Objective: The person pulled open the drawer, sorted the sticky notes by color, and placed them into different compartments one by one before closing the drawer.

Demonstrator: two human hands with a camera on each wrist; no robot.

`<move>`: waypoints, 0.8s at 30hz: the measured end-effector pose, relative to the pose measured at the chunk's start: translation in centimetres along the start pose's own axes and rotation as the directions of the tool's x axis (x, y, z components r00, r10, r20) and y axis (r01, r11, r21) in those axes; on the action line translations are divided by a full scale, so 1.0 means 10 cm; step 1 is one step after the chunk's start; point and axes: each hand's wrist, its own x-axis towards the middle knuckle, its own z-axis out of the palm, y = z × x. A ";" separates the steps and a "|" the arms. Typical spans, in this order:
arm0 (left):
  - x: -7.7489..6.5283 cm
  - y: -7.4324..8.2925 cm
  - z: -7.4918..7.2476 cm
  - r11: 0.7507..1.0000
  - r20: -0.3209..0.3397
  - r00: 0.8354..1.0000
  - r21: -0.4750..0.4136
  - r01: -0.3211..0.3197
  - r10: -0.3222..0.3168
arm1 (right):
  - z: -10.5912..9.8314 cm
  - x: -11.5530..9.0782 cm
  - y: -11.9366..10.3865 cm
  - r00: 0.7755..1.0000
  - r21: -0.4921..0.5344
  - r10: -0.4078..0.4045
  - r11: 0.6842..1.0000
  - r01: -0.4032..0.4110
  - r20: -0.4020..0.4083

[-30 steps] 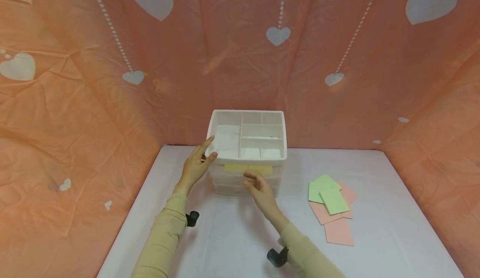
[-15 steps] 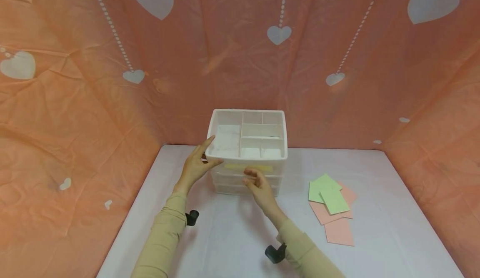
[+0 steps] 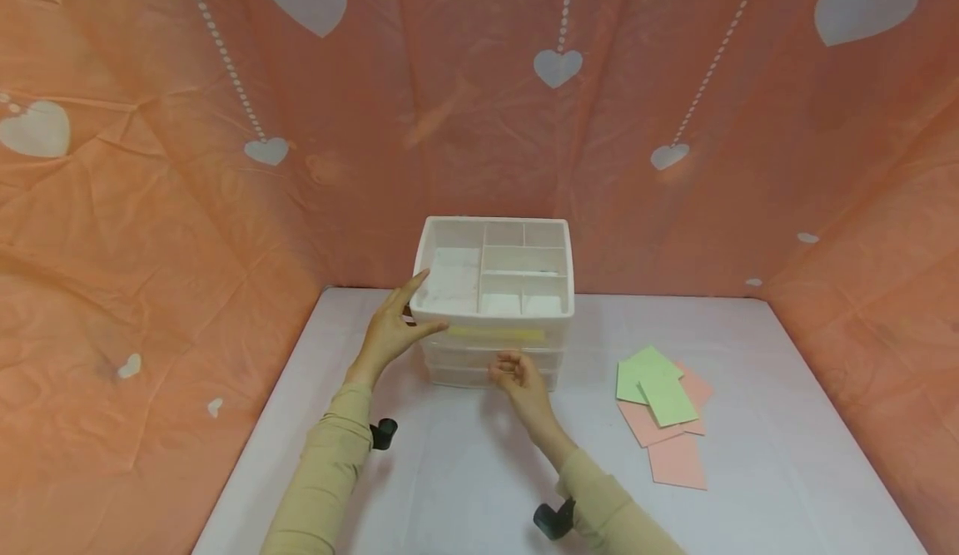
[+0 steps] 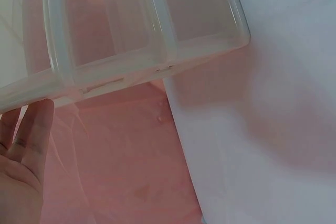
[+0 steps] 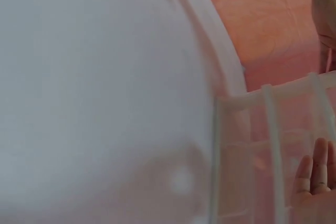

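Note:
A white drawer unit (image 3: 494, 305) with a divided tray on top and clear drawers below stands at the back of the table. Yellow pieces (image 3: 498, 334) show through the front of its top drawer. My left hand (image 3: 385, 339) rests on the unit's front left corner, fingers along the side and thumb across the front. In the left wrist view, the left fingers (image 4: 37, 129) lie straight against the side wall. My right hand (image 3: 528, 388) is in front of the lower drawers, fingers lightly bent and holding nothing. In the right wrist view, its fingertips (image 5: 320, 150) are close to the drawer fronts.
Several green cards (image 3: 667, 397) and pink cards (image 3: 678, 462) lie in a loose pile on the white table (image 3: 779, 422), right of the unit. An orange cloth with white hearts (image 3: 554, 68) hangs behind and along both sides.
The top drawer has slid in, and its yellow contents show fainter. My left thumb has moved from the top rim onto the front. My right hand has dropped to the lower drawers.

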 end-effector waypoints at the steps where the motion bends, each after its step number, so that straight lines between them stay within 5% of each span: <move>1: 0.00 0.00 0.00 1.000 0.000 1.000 0.002 0.000 0.000 | 0.00 -0.01 0.02 1.000 -0.007 0.016 1.000 -0.016 -0.006; 8: 0.01 -0.02 0.01 1.000 -0.004 1.000 -0.006 -0.006 0.006 | -0.01 -0.03 0.15 0.996 -0.017 0.087 0.996 -0.088 -0.024; 24: 0.01 -0.01 0.01 1.000 -0.013 0.999 -0.001 -0.032 0.032 | -0.07 0.03 0.25 0.985 0.200 0.166 0.965 -0.171 0.043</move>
